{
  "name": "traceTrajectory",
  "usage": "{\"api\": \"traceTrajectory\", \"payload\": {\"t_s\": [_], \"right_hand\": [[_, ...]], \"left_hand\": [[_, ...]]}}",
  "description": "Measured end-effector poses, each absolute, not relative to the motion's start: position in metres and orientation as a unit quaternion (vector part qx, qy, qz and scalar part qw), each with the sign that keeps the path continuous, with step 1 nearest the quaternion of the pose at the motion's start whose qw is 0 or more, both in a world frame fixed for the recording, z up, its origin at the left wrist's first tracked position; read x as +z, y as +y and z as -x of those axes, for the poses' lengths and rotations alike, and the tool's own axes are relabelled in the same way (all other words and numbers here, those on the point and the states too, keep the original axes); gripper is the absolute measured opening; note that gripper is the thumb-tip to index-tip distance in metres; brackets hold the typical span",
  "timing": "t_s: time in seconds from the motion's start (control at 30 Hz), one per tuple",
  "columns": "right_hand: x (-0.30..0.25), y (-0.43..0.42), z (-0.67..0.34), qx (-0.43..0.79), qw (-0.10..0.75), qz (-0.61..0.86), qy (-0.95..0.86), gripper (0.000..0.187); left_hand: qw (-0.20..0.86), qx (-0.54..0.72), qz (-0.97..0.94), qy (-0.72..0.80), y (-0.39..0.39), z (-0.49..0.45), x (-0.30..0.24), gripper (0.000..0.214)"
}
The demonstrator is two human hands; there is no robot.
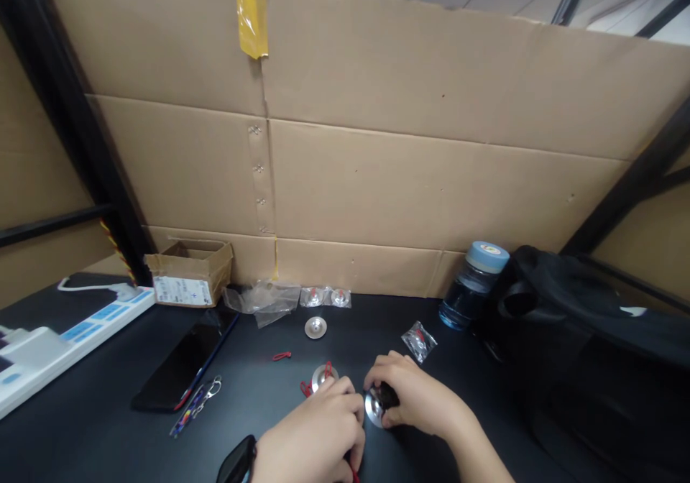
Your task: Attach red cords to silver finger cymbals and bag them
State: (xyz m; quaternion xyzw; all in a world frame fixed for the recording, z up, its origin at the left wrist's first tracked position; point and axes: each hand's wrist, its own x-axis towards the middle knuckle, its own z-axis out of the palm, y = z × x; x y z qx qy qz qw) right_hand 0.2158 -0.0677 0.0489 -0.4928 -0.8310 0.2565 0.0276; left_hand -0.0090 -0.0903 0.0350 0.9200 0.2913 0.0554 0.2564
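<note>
In the head view, my right hand [415, 397] closes its fingers around a small silver disc [373, 410], low over the black table [108, 425]. My left hand [318, 436] curls against the disc; if it grips anything, I cannot tell. The disc seems light, stiff and slippery, so I judge the rim is the best hold.

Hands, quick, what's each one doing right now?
Left hand: fingers curled shut; what they pinch cannot be told.
Right hand: closed on a small silver disc.
</note>
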Motion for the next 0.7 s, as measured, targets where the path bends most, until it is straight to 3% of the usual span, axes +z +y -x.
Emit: {"api": "traceTrajectory", "payload": {"t_s": [0.23,0.47,0.7], "right_hand": [[0.048,-0.071,-0.207,0.254,0.010,0.485,-0.837,0.058],[0.056,-0.076,-0.204,0.271,0.010,0.485,-0.832,0.039],[0.053,-0.079,-0.205,0.320,0.021,0.443,-0.837,0.063]], "left_hand": [[0.232,0.100,-0.924,0.288,-0.090,0.012,0.039,0.011],[0.180,0.238,-0.891,0.341,-0.076,0.022,0.051,0.016],[0.133,0.312,-0.848,0.407,-0.067,0.023,0.054,0.010]]}}
